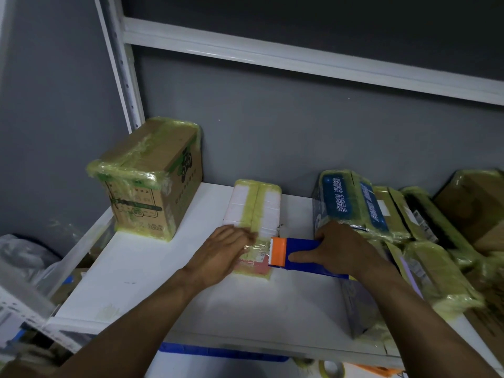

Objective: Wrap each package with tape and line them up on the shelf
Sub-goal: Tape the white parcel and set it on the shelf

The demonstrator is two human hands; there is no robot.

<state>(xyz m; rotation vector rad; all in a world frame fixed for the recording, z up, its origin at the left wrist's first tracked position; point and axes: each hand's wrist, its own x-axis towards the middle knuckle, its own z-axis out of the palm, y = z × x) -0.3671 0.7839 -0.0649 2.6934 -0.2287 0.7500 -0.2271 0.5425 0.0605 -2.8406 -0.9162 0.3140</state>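
Small package [255, 266]: flat, pinkish label, yellowish tape along its edges, lying mid-shelf near the front.
Tape dispenser [300, 255]: blue body, orange toothed head, touching the small package's right end.
White package [255, 205]: flat, one lengthwise tape band, just behind the small package.
Cardboard box [148, 181]: upright, taped edges, left rear.
Blue packages [351, 203]: taped, piled at right.
Shelf [163, 282]: white.

Dim, cool, diffuse lighting; wide-angle distortion; partial blur.
The white shelf board [152, 274] is the brightest surface and carries only faint, soft-edged shadows. The tape wrap [128, 173] on the cardboard box [163, 192] shows small glare spots. The upper shelf rail [300, 60] bows toward the frame edge. The lower-left corner and the packages [436, 271] at right are blurred.
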